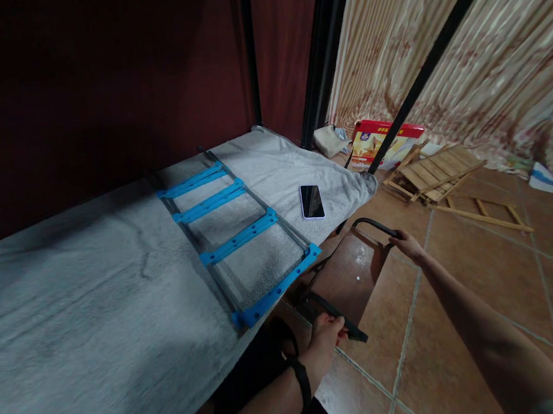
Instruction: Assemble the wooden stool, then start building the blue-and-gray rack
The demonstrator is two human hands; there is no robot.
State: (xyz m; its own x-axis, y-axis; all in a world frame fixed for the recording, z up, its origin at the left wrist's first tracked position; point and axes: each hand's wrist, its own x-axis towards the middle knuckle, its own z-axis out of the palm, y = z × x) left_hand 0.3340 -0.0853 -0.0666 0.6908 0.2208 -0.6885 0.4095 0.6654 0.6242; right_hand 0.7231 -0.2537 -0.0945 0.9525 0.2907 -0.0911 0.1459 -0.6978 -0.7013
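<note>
Beside the covered surface, low over the tiled floor, is a brown panel with black tube frame (352,268), perhaps a small folding stool or chair. My left hand (328,333), wearing a black wristband (301,378), has its fingers closed around the black bar at the near side. At the far side, my right hand (407,245) is closed on the end of the curved black tube. The panel lies between both hands, its underside hidden. Closest to the hands on the grey cover rests a rack of blue crossbars and dark tubes (240,241), lying flat.
A phone (311,201) lies on the grey cover (92,310) near its edge. On the tiled floor (473,290) are a folded wooden slatted piece (446,171) and a red and yellow box (382,143). A slanting black pole (421,75) crosses before the curtain (478,41).
</note>
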